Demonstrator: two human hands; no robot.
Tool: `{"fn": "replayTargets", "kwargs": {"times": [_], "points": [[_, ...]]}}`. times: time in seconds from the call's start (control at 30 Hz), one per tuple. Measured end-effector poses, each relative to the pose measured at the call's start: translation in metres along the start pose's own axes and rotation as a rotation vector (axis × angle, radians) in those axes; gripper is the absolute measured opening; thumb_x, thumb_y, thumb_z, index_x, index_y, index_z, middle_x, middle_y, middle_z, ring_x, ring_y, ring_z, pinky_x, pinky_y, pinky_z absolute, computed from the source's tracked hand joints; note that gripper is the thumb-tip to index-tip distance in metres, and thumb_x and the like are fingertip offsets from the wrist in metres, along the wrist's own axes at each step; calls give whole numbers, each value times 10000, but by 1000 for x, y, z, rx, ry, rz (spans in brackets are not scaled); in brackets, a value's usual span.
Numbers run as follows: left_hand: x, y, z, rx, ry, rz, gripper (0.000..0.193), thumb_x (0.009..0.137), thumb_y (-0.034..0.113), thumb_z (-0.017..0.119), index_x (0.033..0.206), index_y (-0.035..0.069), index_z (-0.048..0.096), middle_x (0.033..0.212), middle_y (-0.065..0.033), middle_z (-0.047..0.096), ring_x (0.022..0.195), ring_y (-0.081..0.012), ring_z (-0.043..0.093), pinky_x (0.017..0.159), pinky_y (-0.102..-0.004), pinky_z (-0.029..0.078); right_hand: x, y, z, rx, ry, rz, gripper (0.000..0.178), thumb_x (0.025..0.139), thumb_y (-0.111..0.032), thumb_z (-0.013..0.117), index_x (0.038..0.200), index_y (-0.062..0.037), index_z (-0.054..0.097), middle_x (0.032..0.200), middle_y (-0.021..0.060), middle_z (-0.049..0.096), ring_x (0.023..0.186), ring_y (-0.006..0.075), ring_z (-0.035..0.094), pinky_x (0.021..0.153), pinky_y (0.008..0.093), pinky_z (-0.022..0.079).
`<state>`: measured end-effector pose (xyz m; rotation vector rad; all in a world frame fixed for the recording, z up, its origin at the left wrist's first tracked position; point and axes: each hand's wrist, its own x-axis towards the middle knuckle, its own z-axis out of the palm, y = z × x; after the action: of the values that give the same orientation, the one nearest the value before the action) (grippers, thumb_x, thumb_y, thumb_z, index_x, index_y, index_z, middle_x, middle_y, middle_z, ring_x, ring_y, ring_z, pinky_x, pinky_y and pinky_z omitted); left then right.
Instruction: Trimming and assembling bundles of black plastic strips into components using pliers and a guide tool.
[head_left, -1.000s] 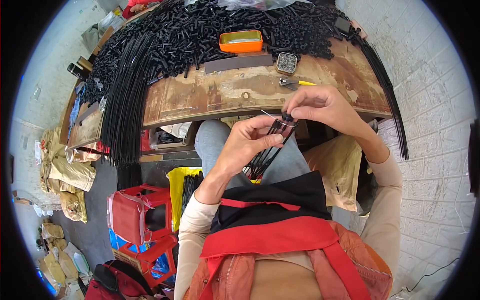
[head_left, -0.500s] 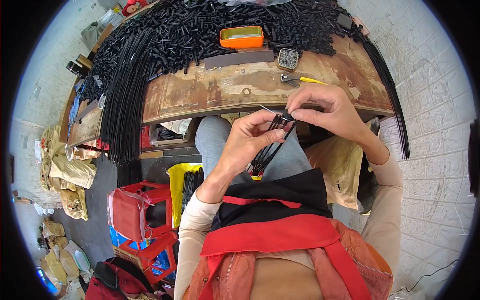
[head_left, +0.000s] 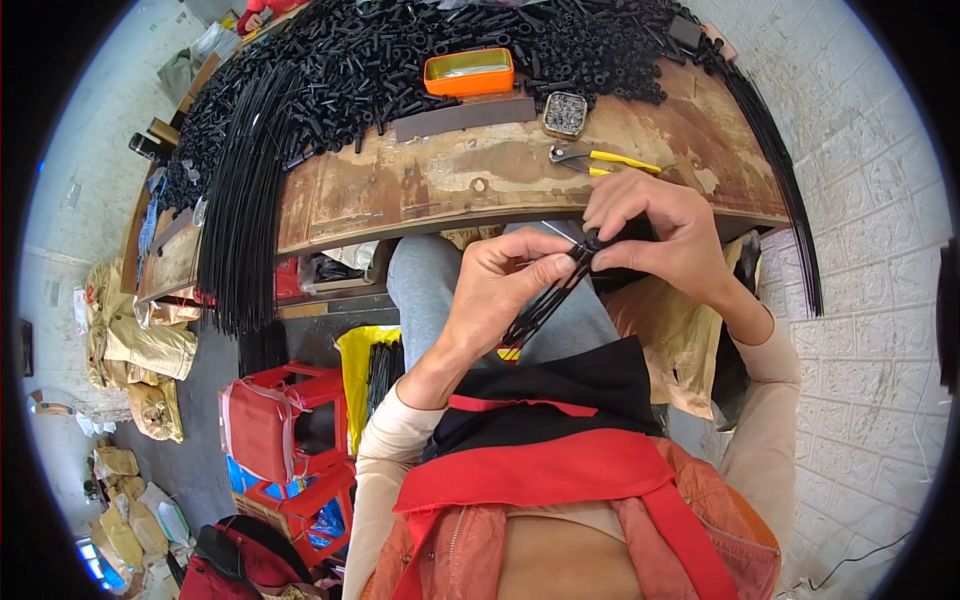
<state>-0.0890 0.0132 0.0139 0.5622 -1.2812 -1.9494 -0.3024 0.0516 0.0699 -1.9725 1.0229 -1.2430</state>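
My left hand (head_left: 500,290) grips a small bundle of thin black rods (head_left: 535,315) that slants down toward my lap. My right hand (head_left: 655,235) pinches a small black tube piece (head_left: 592,243) at the bundle's upper end, where a thin metal wire tip pokes out. Both hands hover just below the front edge of the worn wooden workbench (head_left: 440,190), above my knees.
The bench carries a heap of short black tube pieces (head_left: 400,60), an orange tin (head_left: 468,72), a small square box of parts (head_left: 564,113), yellow-handled pliers (head_left: 600,160) and long black rods (head_left: 245,200) hanging over its left edge. A red stool (head_left: 280,420) stands lower left.
The view is slightly shifted; both hands stay together at the bundle's upper end, with the right fingers a little lower on the black piece.
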Motion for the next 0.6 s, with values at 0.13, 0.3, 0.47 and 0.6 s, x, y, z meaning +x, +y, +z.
{"fn": "replayTargets", "kwargs": {"times": [0.13,0.3,0.47,0.6], "points": [[5,-1,3,-47,-93,-43,138,869,44,698,992,-19,698,882,-41,681,813,-93,629,762,-231,516,-7,8,-2,277,21,15,244,663,70,787,836,-37,652,923,93,686,1015,265,625,1062,487,377],[11,-2,5,-151,-172,-130,130,858,50,709,966,-22,697,872,-54,684,810,-113,634,767,-250,516,-17,13,-3,413,19,19,237,661,87,779,831,-25,657,967,138,708,1121,296,606,1049,484,404],[7,-4,18,-151,-51,-168,162,816,64,757,939,-11,681,872,-56,680,841,-119,641,749,-268,517,-28,14,1,600,113,151,228,690,135,730,838,-14,642,981,151,695,1128,305,590,975,424,471],[-5,-3,33,747,214,437,227,772,67,801,913,4,634,783,-87,665,781,-87,624,743,-259,505,-26,23,20,306,259,-129,290,698,131,729,920,-11,609,1012,132,636,1052,276,571,938,411,471]]}}
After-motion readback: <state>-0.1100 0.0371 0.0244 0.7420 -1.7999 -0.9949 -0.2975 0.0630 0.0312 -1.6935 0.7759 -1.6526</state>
